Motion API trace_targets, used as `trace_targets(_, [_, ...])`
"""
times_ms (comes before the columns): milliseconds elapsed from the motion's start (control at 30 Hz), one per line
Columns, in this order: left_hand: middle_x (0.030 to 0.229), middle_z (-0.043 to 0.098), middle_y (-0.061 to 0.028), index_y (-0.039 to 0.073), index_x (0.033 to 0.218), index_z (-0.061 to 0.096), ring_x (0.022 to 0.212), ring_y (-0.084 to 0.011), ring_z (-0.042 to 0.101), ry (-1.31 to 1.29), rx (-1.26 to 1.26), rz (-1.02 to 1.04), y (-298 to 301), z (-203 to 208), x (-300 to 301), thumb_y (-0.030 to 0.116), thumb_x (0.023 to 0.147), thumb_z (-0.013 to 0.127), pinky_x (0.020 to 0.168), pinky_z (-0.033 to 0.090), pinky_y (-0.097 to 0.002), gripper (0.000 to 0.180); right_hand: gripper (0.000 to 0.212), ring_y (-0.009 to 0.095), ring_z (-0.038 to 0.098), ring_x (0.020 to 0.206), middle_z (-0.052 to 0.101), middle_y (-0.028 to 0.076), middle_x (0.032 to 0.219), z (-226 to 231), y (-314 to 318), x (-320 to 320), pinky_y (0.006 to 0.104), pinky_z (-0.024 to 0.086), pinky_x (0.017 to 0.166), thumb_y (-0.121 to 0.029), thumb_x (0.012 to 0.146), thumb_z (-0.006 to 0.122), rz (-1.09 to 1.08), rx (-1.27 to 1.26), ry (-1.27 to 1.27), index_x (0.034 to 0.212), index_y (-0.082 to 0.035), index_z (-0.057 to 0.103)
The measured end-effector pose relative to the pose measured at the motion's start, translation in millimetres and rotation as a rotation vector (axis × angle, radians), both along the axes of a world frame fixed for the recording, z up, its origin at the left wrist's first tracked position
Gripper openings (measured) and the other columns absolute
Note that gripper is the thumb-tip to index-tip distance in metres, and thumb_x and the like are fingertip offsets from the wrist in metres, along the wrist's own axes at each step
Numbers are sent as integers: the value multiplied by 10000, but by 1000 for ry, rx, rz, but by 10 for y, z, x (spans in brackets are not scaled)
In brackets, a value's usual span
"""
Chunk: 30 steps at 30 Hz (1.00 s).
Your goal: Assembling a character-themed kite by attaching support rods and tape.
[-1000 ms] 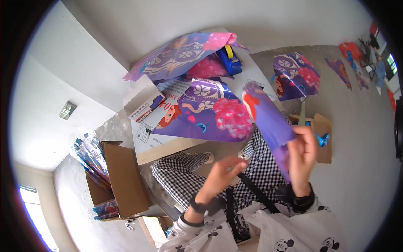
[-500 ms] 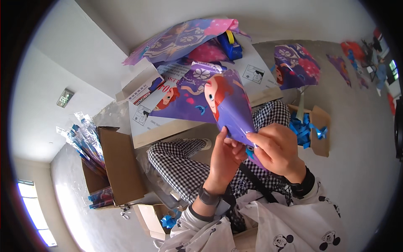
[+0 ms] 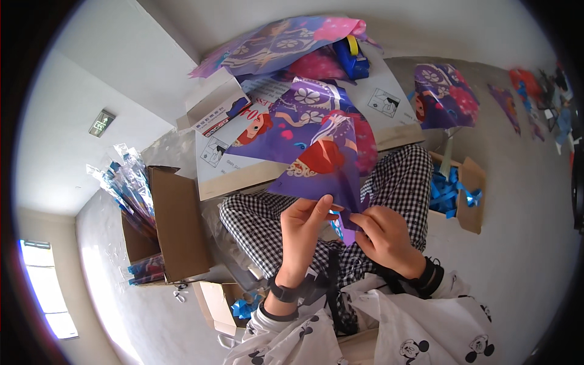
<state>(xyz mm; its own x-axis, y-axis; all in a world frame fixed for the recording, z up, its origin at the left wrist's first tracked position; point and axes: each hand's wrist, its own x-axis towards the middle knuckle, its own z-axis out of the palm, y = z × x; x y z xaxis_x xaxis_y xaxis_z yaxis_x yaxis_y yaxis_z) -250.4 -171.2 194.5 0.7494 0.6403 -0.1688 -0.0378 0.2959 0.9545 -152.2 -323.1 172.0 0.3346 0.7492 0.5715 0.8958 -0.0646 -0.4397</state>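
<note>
Purple printed kite sheet point(image 3: 325, 167), folded, with a cartoon figure in red: held at centre frame above the lap, its lower corner pinched between both hands.

Left hand point(image 3: 304, 228): centre frame, fingers closed on the sheet's lower edge, thumb on top; dark watch at the wrist.

Right hand point(image 3: 383, 237): just right of the left hand, fingers curled and closed on the same lower corner of the sheet; dark band at the wrist.

Checked trousers point(image 3: 267, 234): black and white, under the hands, knees toward the upper part of the frame.

Flat cardboard slab point(image 3: 389, 103): upper centre, beyond the knees, with printed line diagrams; it carries more purple and pink kite sheets point(image 3: 286, 42) stacked and overlapping.

Blue and yellow object point(image 3: 350, 55): on the slab near its far edge, kind not clear.

Open cardboard box point(image 3: 170, 225): left of centre, flap raised, holding clear-wrapped long packets point(image 3: 125, 188) with blue contents that stick out upward.

Small cardboard box point(image 3: 468, 194): right of the knees, filled with blue ribbon point(image 3: 447, 191).

Single purple kite point(image 3: 441, 97): upper right, flat on the grey floor, well apart from the hands.

Further coloured kites point(image 3: 535, 97): far right edge, laid out on the floor, small and bent by the lens.

Small low box point(image 3: 219, 304): lower left of centre, with a scrap of blue ribbon inside.
</note>
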Motion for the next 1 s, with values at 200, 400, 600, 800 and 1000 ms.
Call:
trace_targets(200, [822,695,-46,-44,970,683,757,-75,622,33,227,-26,160,256,-15,129,924,690,705,502,-212,180,453,230,577,823,555,91,937,361,136,118,328,473,733,-238,731,832,41,176,321,1080,-29,633])
trace_targets(400, [841,709,-51,-33,966,687,739,-68,621,-103,137,-42,116,414,84,87,872,741,689,494,-210,162,463,227,613,993,608,115,1081,586,327,173,317,482,837,-174,779,813,116,164,635,1149,-18,582])
trace_targets(600, [837,712,-49,-24,968,691,737,-69,624,-132,212,-53,119,401,159,88,857,756,686,494,-216,170,440,228,675,931,664,129,1040,647,385,107,315,521,818,-61,792,778,73,203,593,1181,-5,580])
trace_targets(800, [819,708,-24,-10,968,695,721,-70,615,-108,301,2,115,383,190,101,842,771,700,494,-223,184,355,193,696,858,678,129,986,652,413,102,275,538,778,6,827,719,67,255,533,1163,5,606])
trace_targets(1000, [898,688,-43,-30,976,683,792,-104,629,-233,213,-96,150,402,168,53,826,768,794,522,-252,192,198,109,662,870,681,69,983,642,361,168,230,518,763,-40,926,644,84,307,943,1112,28,644])
